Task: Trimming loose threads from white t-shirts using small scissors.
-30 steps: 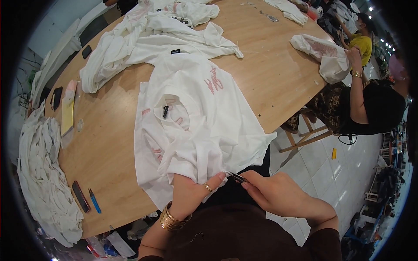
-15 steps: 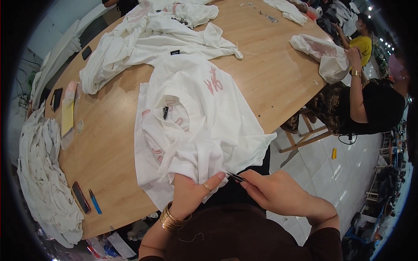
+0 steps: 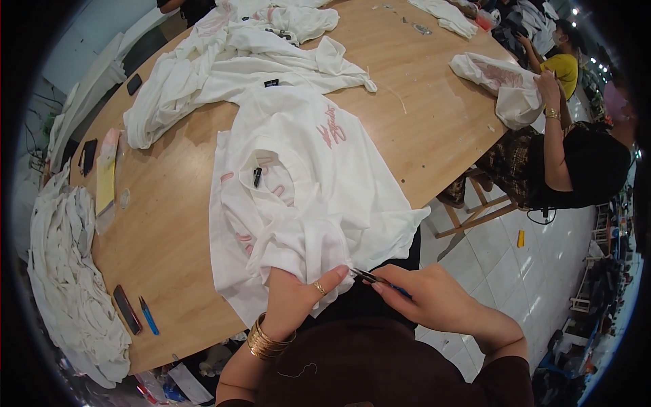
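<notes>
A white shirt [image 3: 356, 183] with pink lettering on its chest lies spread at the table's near edge. My left hand [image 3: 291, 295], with a ring and bracelets, reaches partly inside the shirt's bunched white cloth. Its thumb pinches the hem near my lap; the other fingers are mostly hidden by fabric. In my right hand [image 3: 434, 298] is a pair of thread snips [image 3: 367, 275] with dark pointed blades and a bit of blue handle showing. The blade tips touch or nearly touch the cloth beside my left thumb; I cannot tell whether a thread is between them.
More white shirts [image 3: 176, 95] are heaped at the far left of the wooden table [image 3: 169, 285], and a white pile [image 3: 64, 278] hangs along its left rim. Phones and a blue pointed tool [image 3: 148, 316] lie at left. A seated co-worker [image 3: 569, 163] handles white cloth at right.
Both hands stay almost in place. The snips turn slightly in my right hand, showing more blue handle. A pale thread now shows on the table beyond the shirt.
</notes>
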Action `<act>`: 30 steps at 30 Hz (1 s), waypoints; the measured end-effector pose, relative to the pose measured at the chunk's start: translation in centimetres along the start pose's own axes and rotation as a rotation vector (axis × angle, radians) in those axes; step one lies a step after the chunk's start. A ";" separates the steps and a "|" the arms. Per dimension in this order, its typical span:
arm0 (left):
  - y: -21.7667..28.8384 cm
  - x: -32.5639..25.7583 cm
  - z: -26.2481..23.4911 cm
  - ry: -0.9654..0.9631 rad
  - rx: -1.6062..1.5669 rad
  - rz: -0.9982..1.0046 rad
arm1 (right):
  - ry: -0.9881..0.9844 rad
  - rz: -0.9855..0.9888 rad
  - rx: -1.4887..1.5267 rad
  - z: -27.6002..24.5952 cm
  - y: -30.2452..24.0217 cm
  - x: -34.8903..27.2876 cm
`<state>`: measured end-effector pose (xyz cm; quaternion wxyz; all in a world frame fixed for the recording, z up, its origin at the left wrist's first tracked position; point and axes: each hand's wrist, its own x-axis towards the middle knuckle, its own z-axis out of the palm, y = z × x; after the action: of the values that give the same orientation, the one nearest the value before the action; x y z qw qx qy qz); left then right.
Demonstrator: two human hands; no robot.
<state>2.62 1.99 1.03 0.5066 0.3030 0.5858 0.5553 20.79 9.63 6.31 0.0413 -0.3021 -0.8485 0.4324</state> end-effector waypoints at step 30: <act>0.2 0.1 0.3 -0.075 0.135 0.090 | 0.301 0.049 0.251 2.4 1.9 1.8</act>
<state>2.84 2.28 1.23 0.4813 0.3831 0.5883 0.5248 19.44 9.73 3.01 0.1944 -0.3763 -0.7645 0.4858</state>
